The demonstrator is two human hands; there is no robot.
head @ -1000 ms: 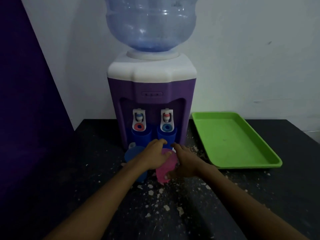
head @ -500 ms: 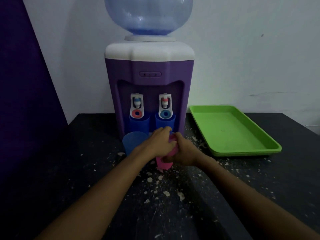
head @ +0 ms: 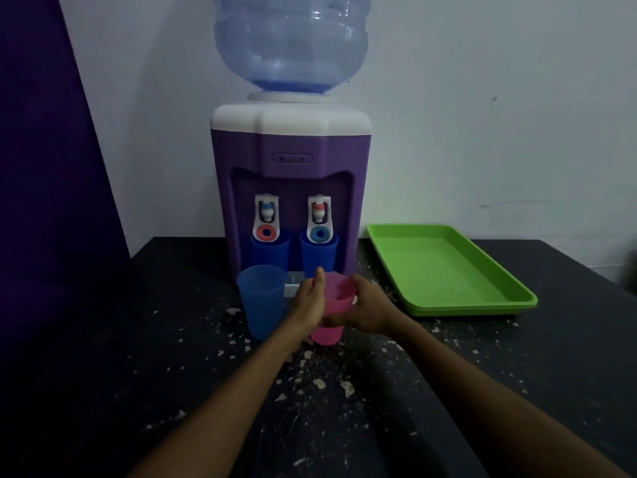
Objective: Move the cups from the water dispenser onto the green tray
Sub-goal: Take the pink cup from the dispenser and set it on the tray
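A pink cup (head: 333,295) stands upright in front of the purple water dispenser (head: 291,174). My left hand (head: 310,301) presses on its left side and my right hand (head: 365,307) wraps its right side, so both hold it. A light blue cup (head: 260,301) stands just left of my left hand. Two darker blue cups (head: 270,251) (head: 319,255) sit under the two taps. The green tray (head: 444,267) lies to the right of the dispenser with nothing in it.
The black table (head: 172,357) is strewn with white flecks around the cups. A purple panel (head: 44,167) stands along the left. A white wall rises behind the dispenser and tray.
The pink cup was tilted a second ago; it now stands upright between both hands. The view has tipped up, so more of the bottle shows.
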